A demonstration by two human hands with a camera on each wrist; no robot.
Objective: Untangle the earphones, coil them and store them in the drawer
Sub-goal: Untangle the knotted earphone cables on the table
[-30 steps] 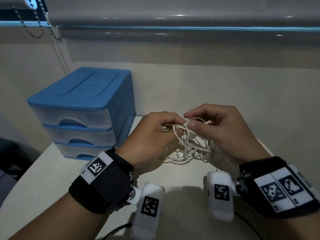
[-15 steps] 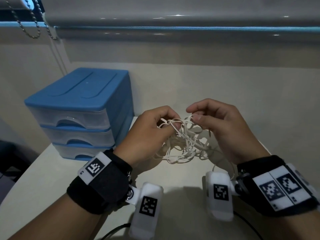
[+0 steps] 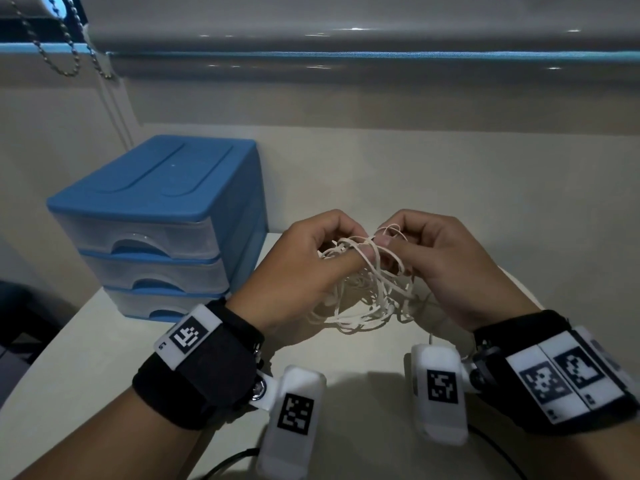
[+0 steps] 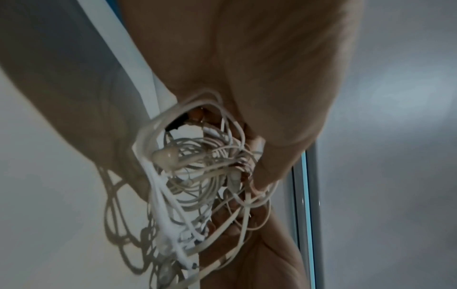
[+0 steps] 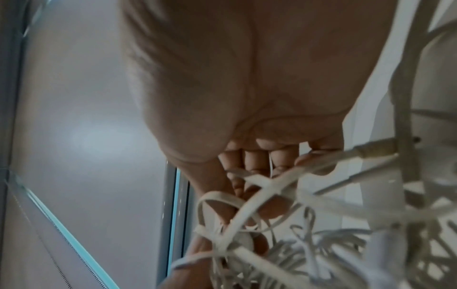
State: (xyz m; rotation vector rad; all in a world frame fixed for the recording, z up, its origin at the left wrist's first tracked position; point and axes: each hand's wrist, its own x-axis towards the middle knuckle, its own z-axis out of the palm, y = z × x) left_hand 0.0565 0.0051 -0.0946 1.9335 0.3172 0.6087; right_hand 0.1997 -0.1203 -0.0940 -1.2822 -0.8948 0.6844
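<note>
Both hands' grip pinching tangled earphones

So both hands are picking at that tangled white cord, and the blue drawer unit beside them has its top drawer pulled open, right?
Not quite. Both the left hand and right hand do hold the tangled white cord, but the head view shows the blue drawer unit with its top drawer and the others closed.

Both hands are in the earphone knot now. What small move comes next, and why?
Probably draw the right hand gently away from the left hand to loosen the loop it pinches: the earphones hang densely tangled between them, and the drawer unit is closed.
</note>
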